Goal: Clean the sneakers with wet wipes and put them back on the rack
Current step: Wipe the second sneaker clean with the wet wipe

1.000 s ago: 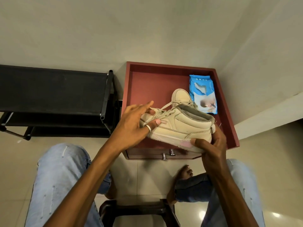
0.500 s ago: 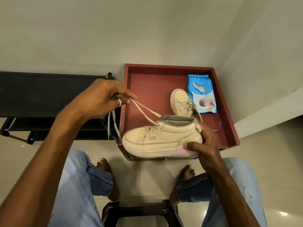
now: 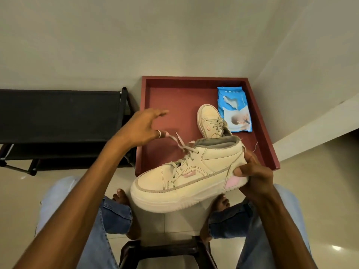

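Sideways, the sneaker (image 3: 186, 179) hangs over the near edge of the tabletop (image 3: 174, 98) — toe left, heel right, gripped in the right hand (image 3: 254, 175); left hand (image 3: 143, 129), fingers spread, hovers just beside its lace ends (image 3: 175, 138).

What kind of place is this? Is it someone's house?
Probably a home, maybe a hallway corner. A black shoe rack stands against the wall, a red cabinet beside it holds a sneaker and a wet wipes pack, and the floor is shiny tile.
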Demonstrator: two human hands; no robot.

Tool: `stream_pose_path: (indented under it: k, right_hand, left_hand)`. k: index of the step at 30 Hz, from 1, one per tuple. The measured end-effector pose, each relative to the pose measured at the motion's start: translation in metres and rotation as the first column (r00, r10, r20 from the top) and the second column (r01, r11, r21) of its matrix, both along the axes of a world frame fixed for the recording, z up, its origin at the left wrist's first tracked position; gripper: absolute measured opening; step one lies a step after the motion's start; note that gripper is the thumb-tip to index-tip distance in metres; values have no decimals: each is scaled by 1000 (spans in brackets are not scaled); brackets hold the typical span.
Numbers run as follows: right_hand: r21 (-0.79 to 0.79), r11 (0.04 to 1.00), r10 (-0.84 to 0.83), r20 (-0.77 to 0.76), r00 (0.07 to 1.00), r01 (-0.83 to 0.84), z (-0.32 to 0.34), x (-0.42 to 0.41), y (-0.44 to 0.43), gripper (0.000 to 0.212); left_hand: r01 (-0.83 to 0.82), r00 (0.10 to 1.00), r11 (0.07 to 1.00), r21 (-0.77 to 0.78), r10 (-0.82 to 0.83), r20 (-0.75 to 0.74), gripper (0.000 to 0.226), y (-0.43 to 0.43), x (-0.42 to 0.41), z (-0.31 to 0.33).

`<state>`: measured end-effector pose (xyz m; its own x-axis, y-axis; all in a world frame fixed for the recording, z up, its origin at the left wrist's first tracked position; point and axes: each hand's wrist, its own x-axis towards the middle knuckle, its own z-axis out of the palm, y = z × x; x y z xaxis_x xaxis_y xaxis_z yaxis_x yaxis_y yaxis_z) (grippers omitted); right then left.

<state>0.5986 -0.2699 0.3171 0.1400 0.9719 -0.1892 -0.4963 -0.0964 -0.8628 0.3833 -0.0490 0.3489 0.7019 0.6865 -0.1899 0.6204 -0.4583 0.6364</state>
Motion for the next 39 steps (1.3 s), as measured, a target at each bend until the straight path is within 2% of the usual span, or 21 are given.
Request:
stream_pose_path:
  k: [2, 4, 6, 8, 10, 11, 13, 15, 17, 21, 24, 26, 31, 33, 36, 37, 39]
  right_hand:
    - [-14, 1000, 11, -20, 1000, -12, 2, 1, 2, 58]
    - [-21, 999, 45, -20, 999, -46, 4, 1, 6, 56]
    - [-44, 996, 82, -5, 997, -82, 6, 0, 12, 56]
    - [-79, 992, 105, 16, 994, -103, 5, -2, 18, 57]
    - [-110, 988, 116, 27, 993, -113, 3, -5, 23, 56]
    - [-119, 986, 123, 25, 992, -120, 2, -7, 25, 56]
    - [-143, 983, 120, 5, 993, -118, 1, -12, 29, 53]
    - [-186, 977, 102, -22, 995, -104, -2, -17, 33, 52]
    - [-249, 961, 112, -37, 993, -117, -5, -21, 36, 54]
    - [-354, 921, 165, -24, 986, -163, -7, -22, 36, 70]
    - [-373, 918, 108, -82, 991, -131, -7, -23, 38, 81]
    - [-384, 920, 52, -89, 995, -82, -5, -25, 41, 74]
    - [-362, 923, -152, -45, 987, 126, -5, -28, 49, 39]
    - [-361, 904, -241, 18, 970, 231, -6, -23, 49, 38]
    - [-300, 859, -351, 245, 904, 415, 3, -15, 44, 29]
    - [-235, 857, -362, 359, 860, 458, 7, -17, 41, 24]
    - [-72, 877, -338, 610, 717, 475, 13, -28, 35, 20]
  left_hand:
    - [-127, 987, 992, -2, 126, 95, 38, -15, -16, -2]
    - [-147, 979, 969, -197, 170, 108, 19, -33, -33, -3]
    - [-72, 990, 883, -465, 121, 78, 37, -52, -48, -3]
    - [38, 994, 807, -589, 30, 106, 48, -66, -55, -6]
    - [106, 988, 784, -612, -15, 153, 40, -73, -60, -11]
    - [125, 987, 779, -614, -38, 153, 44, -73, -61, -14]
    - [164, 985, 774, -612, -94, 145, 73, -76, -62, -20]
    - [156, 988, 752, -641, -107, 115, 90, -77, -63, -26]
    - [142, 990, 723, -676, -106, 93, 93, -77, -64, -32]
    - [121, 992, 730, -673, -105, 65, 97, -74, -70, -39]
    - [117, 993, 722, -682, -66, 100, 93, -70, -72, -37]
    - [109, 993, 737, -667, -54, 102, 92, -68, -74, -36]
    - [75, 996, 757, -649, -31, 79, 90, -64, -81, -37]
    - [60, 997, 759, -648, -15, 74, 88, -63, -84, -37]
    - [-2, 998, 777, -630, 39, 45, 86, -65, -83, -39]
    - [-28, 997, 781, -623, 63, 35, 85, -66, -81, -41]
    - [-76, 994, 779, -622, 108, 15, 81, -68, -75, -45]
